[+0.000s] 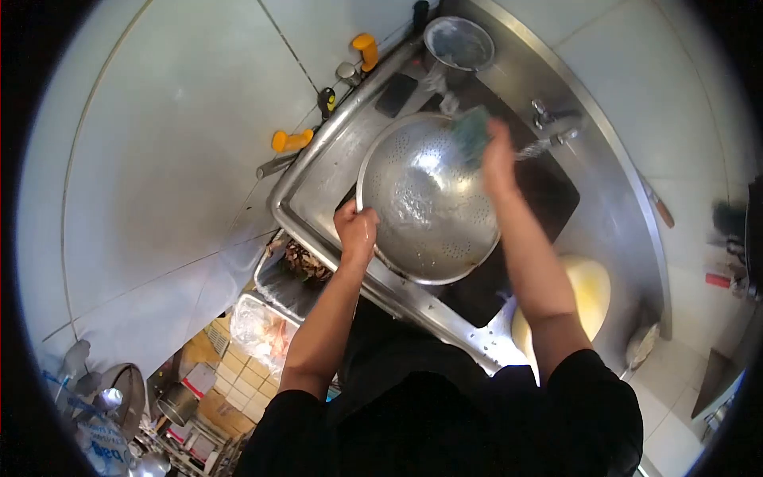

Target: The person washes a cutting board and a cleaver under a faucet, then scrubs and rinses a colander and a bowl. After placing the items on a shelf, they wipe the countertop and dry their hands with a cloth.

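One left hand [357, 230] clamped on colander [425, 199] | outstretched right hand [498, 159], apart, seemingly gripping green pad [470, 135]

White tiled wall [175, 151], dark grout lines. Two yellow-orange fittings [292, 141] along its foot, well apart. Small round metal pot [459, 44] at top, greyish contents, unclear. Right: wooden-handled knife [663, 208], near it a small red item [718, 281], blurred. Lower right: pale yellow basin [594, 290], partly hidden. Lower left: open metal container [296, 278] with brownish scraps [304, 260]; clear plastic bag [258, 330] just beside; tan floor tiles [238, 374] below.
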`<act>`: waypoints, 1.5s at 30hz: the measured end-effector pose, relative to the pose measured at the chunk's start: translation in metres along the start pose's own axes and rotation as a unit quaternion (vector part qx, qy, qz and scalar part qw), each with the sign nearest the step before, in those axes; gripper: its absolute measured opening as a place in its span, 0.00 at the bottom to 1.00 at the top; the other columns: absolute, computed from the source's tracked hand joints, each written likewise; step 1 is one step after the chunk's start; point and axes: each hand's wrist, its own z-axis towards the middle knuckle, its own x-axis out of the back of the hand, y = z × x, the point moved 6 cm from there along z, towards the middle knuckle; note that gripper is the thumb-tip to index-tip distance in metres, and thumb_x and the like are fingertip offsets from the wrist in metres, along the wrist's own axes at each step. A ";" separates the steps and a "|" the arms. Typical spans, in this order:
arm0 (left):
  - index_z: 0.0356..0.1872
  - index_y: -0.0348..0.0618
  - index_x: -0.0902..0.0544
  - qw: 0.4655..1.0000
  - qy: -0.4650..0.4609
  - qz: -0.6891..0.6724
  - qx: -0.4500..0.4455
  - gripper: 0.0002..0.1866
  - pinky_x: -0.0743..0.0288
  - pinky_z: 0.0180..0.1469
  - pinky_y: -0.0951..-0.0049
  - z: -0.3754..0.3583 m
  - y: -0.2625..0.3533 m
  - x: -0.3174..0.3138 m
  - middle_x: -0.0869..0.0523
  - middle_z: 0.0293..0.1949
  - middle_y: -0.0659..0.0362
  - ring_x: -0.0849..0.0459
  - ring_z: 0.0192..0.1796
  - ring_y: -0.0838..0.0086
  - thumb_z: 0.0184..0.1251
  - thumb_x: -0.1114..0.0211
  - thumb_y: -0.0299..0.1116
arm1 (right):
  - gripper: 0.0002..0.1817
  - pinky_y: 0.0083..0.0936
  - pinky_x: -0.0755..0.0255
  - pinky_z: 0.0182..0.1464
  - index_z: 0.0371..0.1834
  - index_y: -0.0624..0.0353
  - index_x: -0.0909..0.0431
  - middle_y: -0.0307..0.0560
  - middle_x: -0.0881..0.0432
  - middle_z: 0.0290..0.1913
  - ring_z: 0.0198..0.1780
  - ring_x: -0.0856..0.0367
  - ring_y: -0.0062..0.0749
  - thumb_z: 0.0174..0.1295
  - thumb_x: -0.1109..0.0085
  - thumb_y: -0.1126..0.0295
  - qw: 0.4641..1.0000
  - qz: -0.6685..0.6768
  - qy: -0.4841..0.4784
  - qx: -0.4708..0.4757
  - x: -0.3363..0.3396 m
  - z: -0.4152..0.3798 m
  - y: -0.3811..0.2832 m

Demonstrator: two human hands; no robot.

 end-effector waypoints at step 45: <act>0.24 0.37 0.20 0.984 -0.159 0.080 -0.005 0.12 0.39 0.23 0.78 -0.046 0.061 -0.090 0.23 0.20 0.63 0.30 0.21 0.79 0.39 0.50 0.13 | 0.24 0.36 0.34 0.50 0.54 0.56 0.34 0.54 0.33 0.50 0.48 0.31 0.44 0.53 0.44 0.81 0.933 -0.081 -0.015 0.350 -0.042 -0.065 0.083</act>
